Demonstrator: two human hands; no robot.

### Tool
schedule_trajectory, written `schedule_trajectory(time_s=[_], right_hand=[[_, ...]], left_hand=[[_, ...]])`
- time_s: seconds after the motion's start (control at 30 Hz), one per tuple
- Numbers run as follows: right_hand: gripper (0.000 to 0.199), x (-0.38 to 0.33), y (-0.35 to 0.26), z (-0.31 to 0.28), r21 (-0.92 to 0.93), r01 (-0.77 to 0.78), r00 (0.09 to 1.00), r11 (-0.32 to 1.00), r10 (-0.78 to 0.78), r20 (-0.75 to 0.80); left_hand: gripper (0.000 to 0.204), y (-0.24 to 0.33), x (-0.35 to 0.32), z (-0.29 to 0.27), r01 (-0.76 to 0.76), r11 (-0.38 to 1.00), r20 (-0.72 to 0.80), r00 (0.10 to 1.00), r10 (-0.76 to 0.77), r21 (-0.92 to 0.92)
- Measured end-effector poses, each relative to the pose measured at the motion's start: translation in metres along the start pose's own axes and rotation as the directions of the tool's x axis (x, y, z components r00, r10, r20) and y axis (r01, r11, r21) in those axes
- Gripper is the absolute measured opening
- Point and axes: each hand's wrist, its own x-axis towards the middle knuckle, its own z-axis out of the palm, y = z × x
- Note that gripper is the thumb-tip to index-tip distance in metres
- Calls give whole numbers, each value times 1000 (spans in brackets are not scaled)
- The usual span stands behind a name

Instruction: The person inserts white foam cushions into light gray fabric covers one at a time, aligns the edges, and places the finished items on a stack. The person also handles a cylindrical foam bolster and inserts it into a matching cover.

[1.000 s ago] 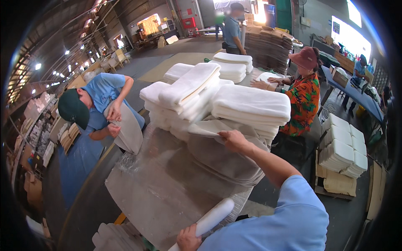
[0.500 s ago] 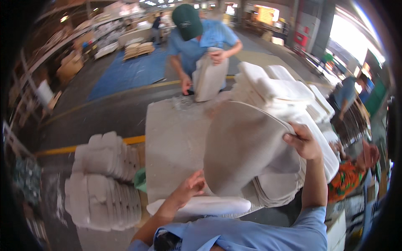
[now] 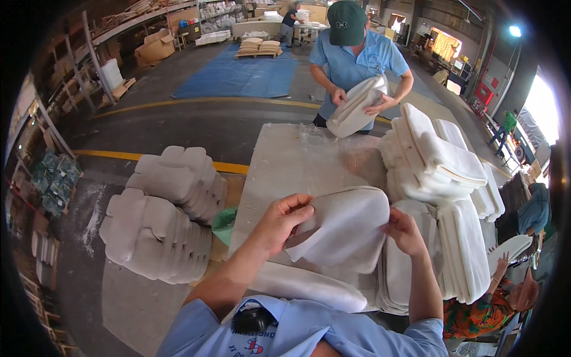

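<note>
A soft, pale grey sheet-like pad [image 3: 351, 238] with rounded edges hangs bent over between my hands, above the table [image 3: 276, 157]. My left hand [image 3: 279, 223] pinches its left edge, thumb on top. Its right edge is gripped by my right hand [image 3: 407, 232], fingers partly hidden behind the material. Close to my body lies a long white roll [image 3: 306, 285] along the near table edge. Beside my right hand stand several similar pads in a pile [image 3: 404, 271], with thicker folded ones [image 3: 464, 256] to their right.
Across the table a co-worker [image 3: 357, 59] holds a folded pad [image 3: 357, 107]. A tall white heap [image 3: 437, 149] fills the far right corner. Tied-looking stacks [image 3: 154, 238] stand at left, near a green bag [image 3: 224, 225]. Another person [image 3: 485, 309] works at lower right.
My left hand, formerly apart from the pad, now grips it. The pad has been bent over and drawn lower. Across the table, the co-worker has tilted their pad. My view has shifted left.
</note>
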Motion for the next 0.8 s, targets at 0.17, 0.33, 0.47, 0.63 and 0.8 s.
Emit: schedule_trajectory(time_s=[0.17,0.33,0.47,0.63,0.8], right_hand=[[48,23,-34,58,-239,222,911,945,-289,-295],[60,23,-95,128,-390,339,915,856,-397,-76],[50,42,-96,128,-564,363,888,742,-459,-32],[33,50,-81,130,-560,341,880,755,-466,-94],[35,54,-92,127,-499,316,908,807,-410,-88]], left_hand=[[29,9,1,0,-93,994,-117,988,99,54],[35,-14,11,22,-307,880,87,951,296,362],[49,-4,-14,34,-493,805,279,866,416,331],[49,-46,-27,2,-475,767,102,871,481,431],[34,-64,-20,-37,-252,852,54,965,256,460]])
